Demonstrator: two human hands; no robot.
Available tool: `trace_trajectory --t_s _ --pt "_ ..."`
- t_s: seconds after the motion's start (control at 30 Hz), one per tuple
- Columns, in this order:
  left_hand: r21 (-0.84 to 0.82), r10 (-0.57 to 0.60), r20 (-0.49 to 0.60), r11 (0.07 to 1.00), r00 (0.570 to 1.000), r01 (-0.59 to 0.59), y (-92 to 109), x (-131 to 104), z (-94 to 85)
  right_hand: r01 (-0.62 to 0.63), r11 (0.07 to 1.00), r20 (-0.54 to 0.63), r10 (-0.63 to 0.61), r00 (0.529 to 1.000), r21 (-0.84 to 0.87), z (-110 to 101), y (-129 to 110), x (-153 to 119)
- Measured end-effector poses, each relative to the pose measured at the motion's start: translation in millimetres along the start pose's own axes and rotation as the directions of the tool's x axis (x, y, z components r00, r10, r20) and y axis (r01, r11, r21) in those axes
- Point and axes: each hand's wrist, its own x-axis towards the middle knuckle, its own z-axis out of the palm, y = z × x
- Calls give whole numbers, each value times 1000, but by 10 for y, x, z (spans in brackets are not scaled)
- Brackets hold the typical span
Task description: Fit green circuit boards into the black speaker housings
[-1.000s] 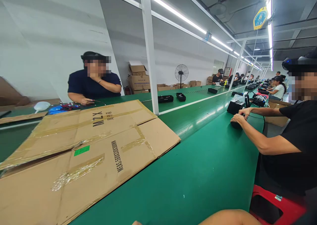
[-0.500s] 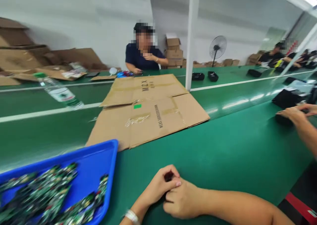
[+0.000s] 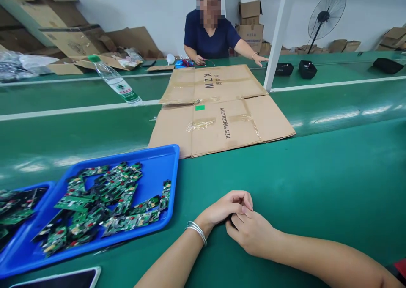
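My left hand, with silver bangles at the wrist, rests on the green work surface. Its curled fingers and thumb meet the fingers of my right hand, which is closed as well. The two hands touch, and whatever might be between the fingers is hidden. To their left lies a blue tray holding several small green circuit boards.
Beyond my hands lies a flattened cardboard box. A second blue tray and a dark-screened device are at left. A water bottle lies farther back. Across sits a co-worker, near a white post.
The view has swung right to left and down, showing more of the trays. The co-worker across has stretched an arm out sideways. My hands stay together.
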Motion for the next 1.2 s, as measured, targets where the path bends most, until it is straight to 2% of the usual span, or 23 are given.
trace_trajectory --t_s 0.13,0.37,0.67,0.9,1.2 --pt "-45 -14 12 999 1000 15 -22 15 36 15 1000 8 -14 1000 -24 5 -7 5" --pt "15 -14 -24 1000 1000 14 3 19 94 30 999 51 -29 998 -12 10 -25 -8" --pt "-16 1 30 1000 1000 0 -26 24 -17 26 1000 -15 -26 1000 -10 -11 13 -8" --pt "27 15 34 999 999 -16 -51 28 -21 31 999 -69 -31 997 8 36 4 -26" --pt "64 23 29 998 999 -25 -12 20 15 35 999 -34 -34 999 28 45 3 -21"
